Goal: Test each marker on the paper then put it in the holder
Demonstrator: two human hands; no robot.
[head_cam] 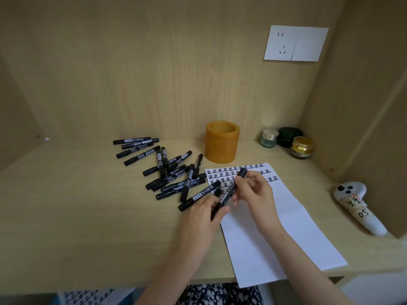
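Nearest the viewer, the left hand and right hand both grasp one black marker, held slanted above the near-left part of the paper. The left fingers curl round its lower end; the right fingers pinch the barrel higher up, leaving the far end exposed. Whether the cap is on or being drawn off cannot be told.

Assessment: the marker appears light, rigid and smooth-walled, so likely to roll if laid down loose. A pinch at mid-barrel over the printed label should be secure, with the other hand on the cap. The cap probably needs a straight pull. An exposed tip would stain fingers or the desk.

The paper carries rows of black test marks along its far edge and is blank nearer. To the left lies a loose pile of markers, some overlapping. Beyond the paper stands the amber cylindrical holder, upright; no marker shows above its rim.
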